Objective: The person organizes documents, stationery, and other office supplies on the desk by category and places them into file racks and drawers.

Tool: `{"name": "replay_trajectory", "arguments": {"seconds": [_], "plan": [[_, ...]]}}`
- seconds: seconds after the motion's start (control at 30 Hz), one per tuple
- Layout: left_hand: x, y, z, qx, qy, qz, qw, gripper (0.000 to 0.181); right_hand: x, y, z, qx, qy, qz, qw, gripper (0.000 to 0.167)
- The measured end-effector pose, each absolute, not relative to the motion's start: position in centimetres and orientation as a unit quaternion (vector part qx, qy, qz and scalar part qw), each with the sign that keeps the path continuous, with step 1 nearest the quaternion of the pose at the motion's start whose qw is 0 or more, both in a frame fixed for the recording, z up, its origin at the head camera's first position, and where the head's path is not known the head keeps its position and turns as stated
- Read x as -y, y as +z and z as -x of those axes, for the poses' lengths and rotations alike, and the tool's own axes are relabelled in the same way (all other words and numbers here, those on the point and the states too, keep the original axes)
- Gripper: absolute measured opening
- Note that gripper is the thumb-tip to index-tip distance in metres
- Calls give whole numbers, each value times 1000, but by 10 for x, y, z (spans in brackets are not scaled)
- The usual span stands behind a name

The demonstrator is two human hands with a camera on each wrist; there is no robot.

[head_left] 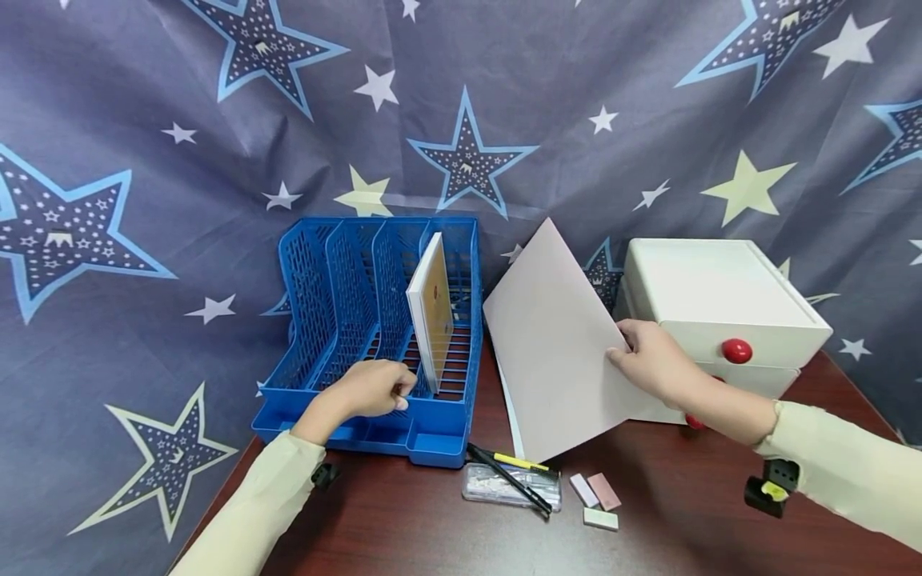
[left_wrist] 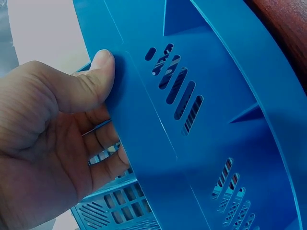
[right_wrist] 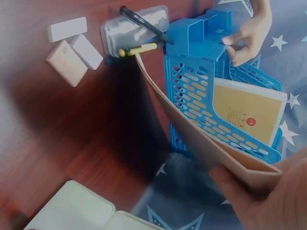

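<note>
My left hand (head_left: 369, 388) grips the front wall of a blue file rack (head_left: 439, 442). In the left wrist view its thumb (left_wrist: 101, 64) lies on one face of the blue plastic, with the fingers curled behind. A tan-covered book (head_left: 436, 316) stands upright in a right-hand slot of the rack. My right hand (head_left: 654, 360) pinches the right edge of a large, thin, pale folder (head_left: 551, 344), which is tilted beside the rack. From the right wrist view, the folder (right_wrist: 192, 132) shows edge-on, its near end slightly parted.
A white drawer box (head_left: 727, 292) with red knobs stands at the right. In front lie a clear case (head_left: 497, 486), a black pen (head_left: 515, 480), a yellow pen (head_left: 520, 462) and several erasers (head_left: 603, 491). A star-patterned cloth (head_left: 547, 104) hangs behind.
</note>
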State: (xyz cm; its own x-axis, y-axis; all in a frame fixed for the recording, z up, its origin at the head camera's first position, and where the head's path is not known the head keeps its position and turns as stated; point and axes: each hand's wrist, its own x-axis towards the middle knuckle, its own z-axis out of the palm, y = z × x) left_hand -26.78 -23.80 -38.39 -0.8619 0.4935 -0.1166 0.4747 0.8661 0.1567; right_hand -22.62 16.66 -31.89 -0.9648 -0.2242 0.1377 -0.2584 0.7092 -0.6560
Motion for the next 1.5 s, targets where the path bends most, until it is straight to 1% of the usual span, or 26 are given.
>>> {"name": "replay_trajectory", "arguments": {"seconds": [0.07,0.2,0.33,0.57,0.8,1.07,1.23,1.37,1.5], "plan": [[238,-385,267,-963,62,-250,75,43,-165,-316,228,926,355,-125,18,32],[238,-386,266,-963,69,-249,73,43,-165,-317,229,923,369,-105,4,38],[237,-385,265,-964,70,-248,69,44,-166,-321,226,920,378,-97,14,39],[238,-384,265,-963,67,-251,69,44,-173,-325,216,918,373,-117,68,34],[240,-383,266,-963,67,-255,62,45,-174,-321,205,917,362,-124,111,34],[240,-385,265,-962,69,-257,57,47,-174,-325,195,905,367,-128,172,30],[241,-386,265,-963,67,-257,49,48,-174,-325,194,894,383,-126,197,32],[242,-387,264,-964,67,-255,43,47,-174,-323,195,881,400,-124,221,29],[241,-389,263,-964,67,-254,39,47,-173,-318,198,859,424,-122,259,28]]}}
